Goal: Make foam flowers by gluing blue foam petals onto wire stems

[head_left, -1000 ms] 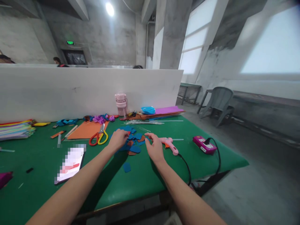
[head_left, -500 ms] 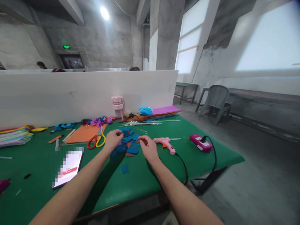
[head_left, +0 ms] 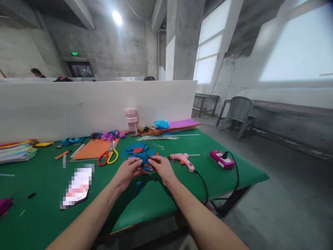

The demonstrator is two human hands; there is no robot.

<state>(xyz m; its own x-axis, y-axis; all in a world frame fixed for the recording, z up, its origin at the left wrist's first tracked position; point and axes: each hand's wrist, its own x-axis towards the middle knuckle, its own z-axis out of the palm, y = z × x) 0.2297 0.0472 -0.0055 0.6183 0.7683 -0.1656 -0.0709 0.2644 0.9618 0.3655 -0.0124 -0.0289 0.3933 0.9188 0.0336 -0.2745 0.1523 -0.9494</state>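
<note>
scissors [head_left: 108, 157] left of scraps [head_left: 139, 150], glue gun [head_left: 182, 159] right

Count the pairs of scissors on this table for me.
1. The red-and-yellow scissors lie on the green table, blades over the orange sheet, left of the blue foam pieces. More could be hidden under the sheets.

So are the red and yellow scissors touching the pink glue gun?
Apart. The head view shows the scissors left of the blue foam pieces and the glue gun right of them.

left hand [head_left: 127, 172]: fingers pinched | right hand [head_left: 161, 166]: fingers pinched | hands touching
</note>
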